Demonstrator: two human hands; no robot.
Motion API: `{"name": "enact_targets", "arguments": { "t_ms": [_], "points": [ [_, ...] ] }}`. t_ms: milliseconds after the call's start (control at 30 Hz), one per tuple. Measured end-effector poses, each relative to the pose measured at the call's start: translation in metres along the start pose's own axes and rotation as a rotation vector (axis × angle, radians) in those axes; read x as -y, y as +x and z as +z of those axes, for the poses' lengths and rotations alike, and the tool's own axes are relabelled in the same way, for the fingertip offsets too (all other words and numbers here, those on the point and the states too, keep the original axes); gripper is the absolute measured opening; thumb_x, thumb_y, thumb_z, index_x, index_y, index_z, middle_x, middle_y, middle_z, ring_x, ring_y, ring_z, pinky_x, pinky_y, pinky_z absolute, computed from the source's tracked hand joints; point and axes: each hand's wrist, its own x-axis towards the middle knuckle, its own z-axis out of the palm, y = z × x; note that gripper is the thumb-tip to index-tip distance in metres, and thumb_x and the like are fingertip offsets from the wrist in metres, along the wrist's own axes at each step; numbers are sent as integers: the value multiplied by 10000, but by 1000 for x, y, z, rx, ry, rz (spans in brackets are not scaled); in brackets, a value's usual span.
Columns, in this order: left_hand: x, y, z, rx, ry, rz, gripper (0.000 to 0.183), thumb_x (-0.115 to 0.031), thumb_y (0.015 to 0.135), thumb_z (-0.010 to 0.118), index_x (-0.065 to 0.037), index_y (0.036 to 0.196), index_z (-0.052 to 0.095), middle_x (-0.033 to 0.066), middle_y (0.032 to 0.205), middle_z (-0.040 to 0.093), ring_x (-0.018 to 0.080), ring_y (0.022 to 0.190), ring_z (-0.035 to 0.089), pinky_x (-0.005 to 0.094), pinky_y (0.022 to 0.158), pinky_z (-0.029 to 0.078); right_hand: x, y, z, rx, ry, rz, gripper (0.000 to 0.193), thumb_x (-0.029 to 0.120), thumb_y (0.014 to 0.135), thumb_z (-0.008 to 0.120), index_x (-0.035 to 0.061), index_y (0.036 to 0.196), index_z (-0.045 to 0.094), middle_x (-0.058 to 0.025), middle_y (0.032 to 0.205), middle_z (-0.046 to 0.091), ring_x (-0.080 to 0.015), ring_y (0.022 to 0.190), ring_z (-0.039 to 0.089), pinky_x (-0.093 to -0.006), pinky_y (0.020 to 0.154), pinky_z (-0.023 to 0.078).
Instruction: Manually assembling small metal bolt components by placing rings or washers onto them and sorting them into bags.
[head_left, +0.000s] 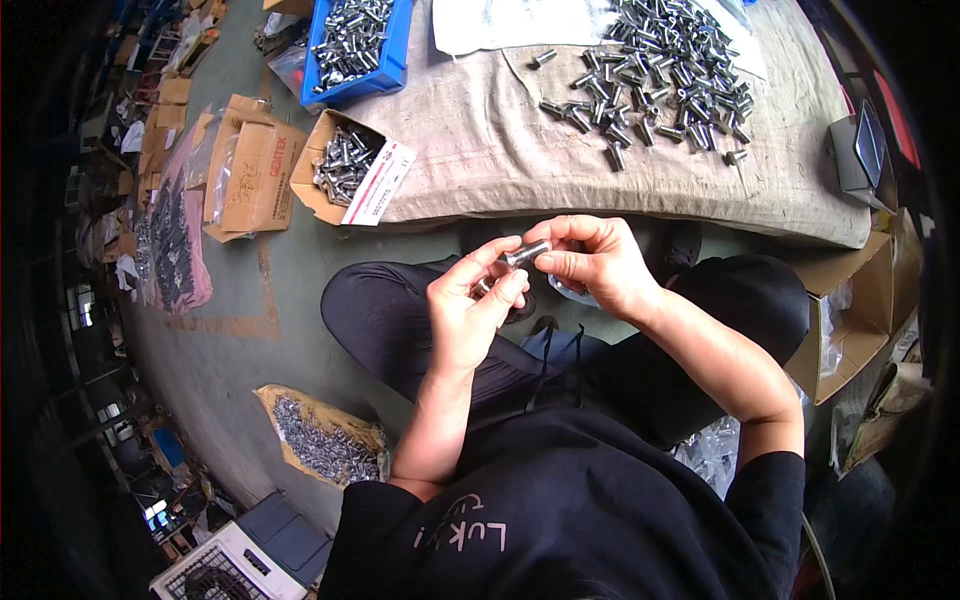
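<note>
Between both hands, above my lap, is a small shiny cylindrical metal part with a wider end. The fingertips of my left hand pinch its left end. Thumb and fingers of my right hand grip its right end. A second bit of shiny metal shows in the left hand's curled fingers, partly hidden. On the cloth-covered table ahead lies a loose pile of similar metal parts, several of them scattered toward the near edge.
A blue bin and an open carton, both holding metal parts, stand at the table's left. Another carton sits beyond. Small metal pieces lie on a brown sheet on the floor. An open cardboard box stands right of my knee.
</note>
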Motion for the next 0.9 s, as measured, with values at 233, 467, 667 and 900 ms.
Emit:
{"name": "enact_targets", "arguments": {
  "t_ms": [233, 467, 667, 900],
  "points": [
    [-8, 4, 1, 83, -483, -284, 302, -131, 869, 501, 6, 1137, 485, 91, 805, 587, 109, 622, 552, 183, 448, 393, -3, 6, -4, -13, 480, 100, 72, 110, 811, 562, 47, 845, 561, -20, 690, 543, -93, 517, 461, -214, 467, 375],
    [12, 11, -5, 24, -880, -401, 266, -106, 875, 459, -42, 1132, 484, 120, 982, 575, 173, 835, 570, 235, 530, 427, -11, 7, -3, 35, 200, 200, 130, 177, 822, 594, 57, 803, 548, 11, 544, 462, -46, 417, 362, -189, 370, 241],
    [20, 9, -6, -18, -982, -354, 290, -152, 891, 446, -107, 1177, 455, 58, 1126, 531, 160, 913, 546, 248, 573, 426, -15, 7, 6, -77, -17, -43, 134, 130, 779, 652, 39, 825, 564, 45, 620, 497, -12, 520, 402, -175, 450, 312],
    [26, 9, 3, -79, -1016, -336, 286, -207, 930, 352, -110, 1178, 458, 48, 1138, 535, 170, 883, 557, 244, 562, 456, -18, 5, 8, -85, -379, -243, 217, 130, 722, 706, 61, 862, 554, 57, 675, 461, -9, 565, 381, -172, 504, 337]
  ]
}}
